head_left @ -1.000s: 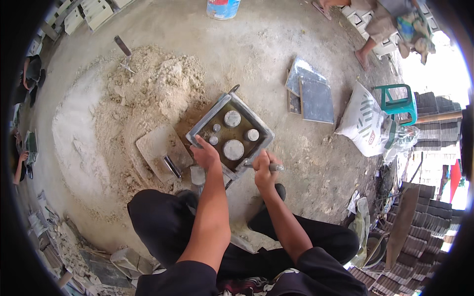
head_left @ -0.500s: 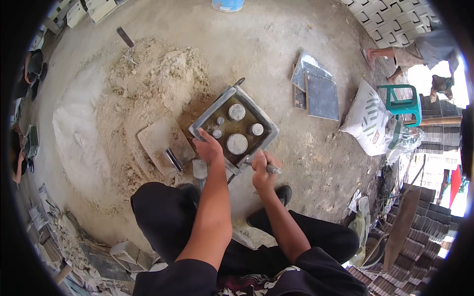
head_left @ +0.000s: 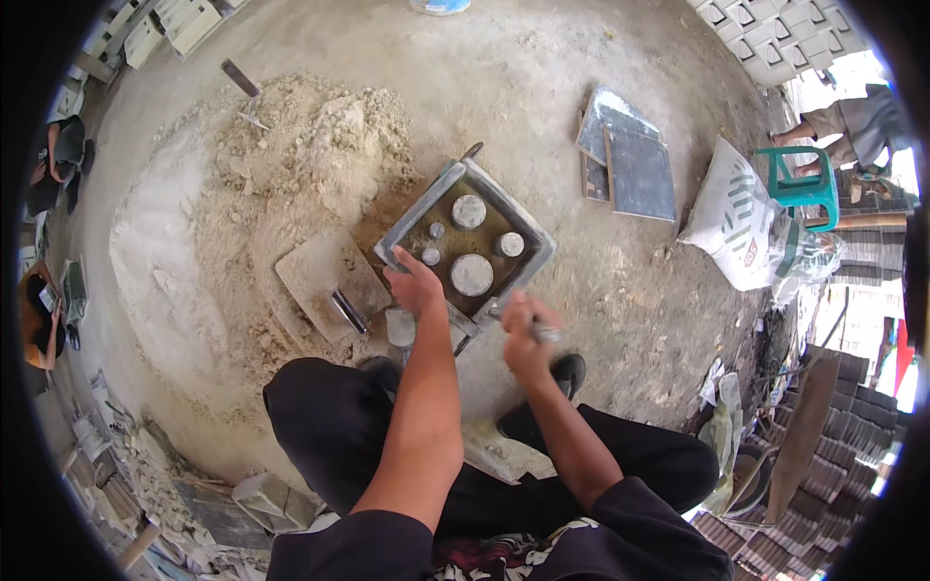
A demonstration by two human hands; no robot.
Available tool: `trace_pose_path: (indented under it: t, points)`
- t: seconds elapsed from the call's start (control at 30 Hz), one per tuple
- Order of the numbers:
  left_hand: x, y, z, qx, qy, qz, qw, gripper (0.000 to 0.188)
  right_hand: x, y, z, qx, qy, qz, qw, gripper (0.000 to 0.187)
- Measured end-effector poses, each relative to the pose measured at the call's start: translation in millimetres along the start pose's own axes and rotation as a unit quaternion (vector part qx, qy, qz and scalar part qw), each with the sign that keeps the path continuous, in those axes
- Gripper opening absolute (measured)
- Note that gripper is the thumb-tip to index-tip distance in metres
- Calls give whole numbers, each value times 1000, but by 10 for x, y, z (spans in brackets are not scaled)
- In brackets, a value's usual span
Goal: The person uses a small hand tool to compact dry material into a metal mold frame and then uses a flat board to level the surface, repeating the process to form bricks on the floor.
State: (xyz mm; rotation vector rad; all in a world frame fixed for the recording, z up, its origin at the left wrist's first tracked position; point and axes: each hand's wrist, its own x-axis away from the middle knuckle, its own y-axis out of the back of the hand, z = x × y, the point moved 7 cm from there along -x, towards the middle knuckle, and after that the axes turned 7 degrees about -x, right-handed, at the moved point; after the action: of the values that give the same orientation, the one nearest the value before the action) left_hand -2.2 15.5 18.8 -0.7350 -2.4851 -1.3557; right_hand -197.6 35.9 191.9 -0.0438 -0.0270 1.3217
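Observation:
Between my feet and the sand lies a square metal mould [head_left: 511, 198] with thick grey walls. Inside it stand several round pale cylinders [head_left: 472, 275] of different sizes on a brownish base. My left hand [head_left: 417, 288] is closed on the mould's near left wall, one finger lying over the rim. By the near right corner, my right hand [head_left: 526, 334] is wrapped round the handle of a tool [head_left: 548, 335]. Its grey handle end sticks out of the fist; motion blurs it and its kind cannot be made out. A grey block [head_left: 400, 327] sits beside my left wrist.
A sandy heap [head_left: 329, 145] with a handled tool [head_left: 241, 79] stuck in it rises at the left. A shiny metal tube [head_left: 347, 312] rests on a flat board [head_left: 308, 281]. Dark plates [head_left: 641, 172], a white sack [head_left: 731, 223] and a green stool [head_left: 821, 190] are at right. People are at both sides.
My right hand with the tool has shifted slightly right, away from the mould's corner. My left hand keeps its hold on the wall. The whole view has turned a little.

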Motion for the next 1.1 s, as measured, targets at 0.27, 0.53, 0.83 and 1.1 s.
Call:
trace_pose_path:
  t: [0.27, 0.53, 0.83, 1.1]
  points:
    - [3, -26, -117, 6, -20, -9, 1000, 81, 142, -106, 12, 110, 63, 12, 992, 42]
    - [15, -5, -69, 11, -18, -21, 1000, 80, 220, -146, 39, 115, 71, 28, 990, 39]
    - [-2, -23, -39, 25, -10, 13, 1000, 83, 103, -126, 16, 93, 64, 54, 992, 40]
    - [-3, -48, -82, 16, -35, -3, 999, 82, 50, -159, -55, 99, 44, 70, 992, 40]
